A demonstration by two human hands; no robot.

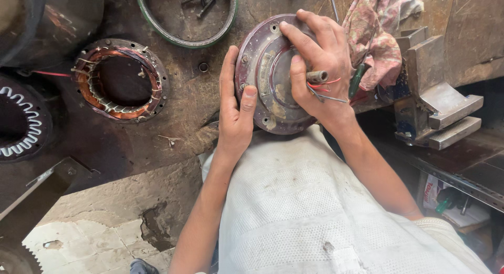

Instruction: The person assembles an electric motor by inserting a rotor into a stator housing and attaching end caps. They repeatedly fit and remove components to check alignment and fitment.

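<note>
A round maroon metal motor cover (262,74) stands tilted at the bench edge, above my lap. My left hand (235,108) grips its left rim, thumb on the face. My right hand (317,64) lies over its centre, fingers spread on the top, with a short grey shaft stub (316,76) and red and grey wires (328,90) showing under the palm. A green-handled tool (357,81) sticks out just right of that hand.
A copper-wound stator (122,80) lies on the dark bench to the left. A green-rimmed ring (185,40) is at the back, a white-wound stator (23,122) at far left, a patterned rag (380,38) and grey metal vise (433,90) on the right.
</note>
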